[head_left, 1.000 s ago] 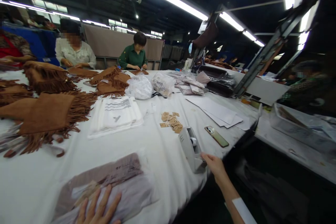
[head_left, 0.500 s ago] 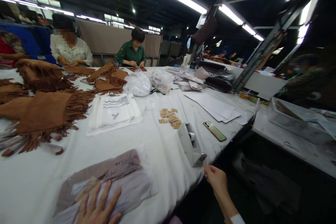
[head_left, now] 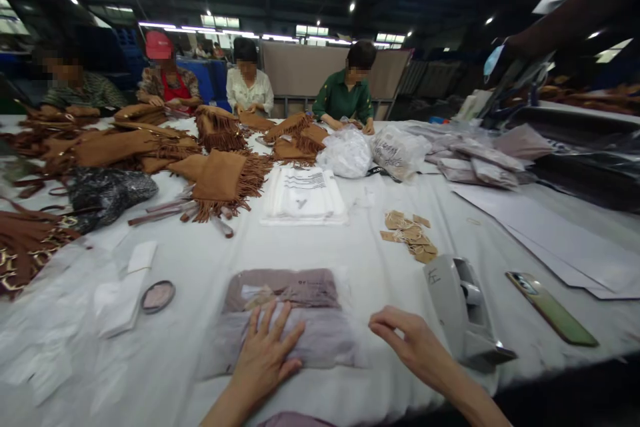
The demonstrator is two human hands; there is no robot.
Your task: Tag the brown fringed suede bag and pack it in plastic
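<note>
A clear plastic bag with folded mauve fabric (head_left: 325,337) lies flat at the table's near middle. Fingers spread, my left hand (head_left: 267,350) rests on top of it. Just off the bag's right edge is my right hand (head_left: 407,337), thumb and forefinger pinched; whatever is between them is too small to make out. A grey tape dispenser (head_left: 450,307) stands to the right of that hand. Several brown tags with strings (head_left: 413,237) lie in a small heap behind the dispenser.
Beyond the bag is a stack of white printed bags (head_left: 303,197). Fringed brown suede pieces (head_left: 217,177) cover the back left. On the right are a phone (head_left: 553,310) and white sheets (head_left: 555,233). A round pink-and-black item (head_left: 157,297) lies left. Several people sit across the table.
The view has turned left. My right hand has moved from the tape dispenser's front end to beside the bag, still pinched. My left hand remains spread on the bag.
</note>
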